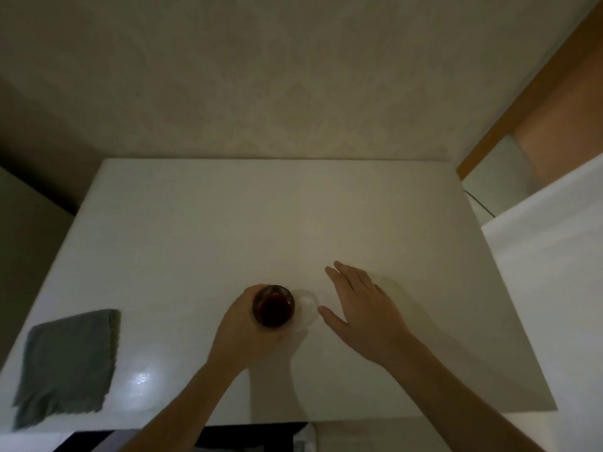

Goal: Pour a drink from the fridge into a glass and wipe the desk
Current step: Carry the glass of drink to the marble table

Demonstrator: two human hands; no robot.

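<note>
A dark round drink container (273,306), seen from straight above, stands on the white desk (228,223) with my left hand (243,324) wrapped around its left side. Touching its right side is a clear empty glass (308,308), faint against the desk. My right hand (359,308) hovers flat just right of the glass, fingers apart and holding nothing, its thumb close to the glass rim. A folded grey-green cloth (68,363) lies at the desk's near left corner.
The desk backs onto a pale wall (293,76). A white fridge-like surface (554,256) and a wooden frame (522,102) stand to the right. A dark gap (42,177) borders the desk's far left side.
</note>
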